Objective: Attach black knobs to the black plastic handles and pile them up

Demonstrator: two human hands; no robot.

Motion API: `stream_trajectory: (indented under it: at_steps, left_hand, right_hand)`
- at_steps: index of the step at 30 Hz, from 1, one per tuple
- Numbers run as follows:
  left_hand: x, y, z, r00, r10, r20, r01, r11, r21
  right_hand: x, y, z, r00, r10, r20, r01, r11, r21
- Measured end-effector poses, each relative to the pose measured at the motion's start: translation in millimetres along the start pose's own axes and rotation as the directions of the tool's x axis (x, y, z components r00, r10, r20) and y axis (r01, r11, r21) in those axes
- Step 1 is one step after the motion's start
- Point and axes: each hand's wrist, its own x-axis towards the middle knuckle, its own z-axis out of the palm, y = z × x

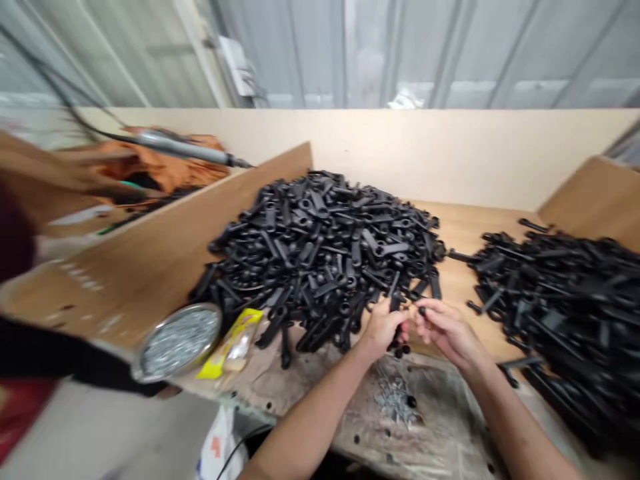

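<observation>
My left hand (381,330) is closed around a black plastic handle-like part (395,302) that points up from its fingers. Close beside it on the right, my right hand (450,332) pinches a small black round piece (423,311) between thumb and fingertips. Both hands are over the front edge of a large heap of similar black parts (320,247). A few small black round pieces (400,351) show just below my left hand. Nearer to me lies a loose cluster of small silver screws (395,400) on the plastic-covered table edge. Motion blur softens the fine detail.
A second heap of black parts (575,300) lies at right. At front left are a metal bowl (145,373) of screws and a yellow packet (243,333). Behind the wooden divider (150,257) hang a powered screwdriver (185,148) and a co-worker's blurred arm (65,177).
</observation>
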Motion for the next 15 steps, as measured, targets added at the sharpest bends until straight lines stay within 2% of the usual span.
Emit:
stream_trajectory:
  at_steps: [3, 6, 11, 15]
  left_hand:
    - [2.1, -6.0, -0.7, 0.992, 0.126, 0.006, -0.124, 0.967, 0.223]
    - [3.2, -11.0, -1.0, 0.981, 0.195, -0.02, -0.181, 0.94, 0.289]
    - [2.3, -10.6, 1.3, 0.984, 0.132, -0.116, -0.112, 0.98, 0.164]
    - [0.3, -2.7, 2.1, 0.996, 0.052, -0.076, -0.052, 0.999, 0.005]
  right_hand:
    - [5.8, 4.6, -1.6, 0.999, -0.005, 0.054, 0.003, 0.999, 0.04]
    - [8.3, 8.0, -3.0, 0.997, -0.002, 0.071, -0.002, 0.998, 0.058]
    - [8.0, 8.6, -2.1, 0.997, 0.0, 0.083, -0.002, 1.0, 0.028]
    - [3.9, 8.3, 6.1, 0.983, -0.182, -0.004, 0.176, 0.956, -0.235]
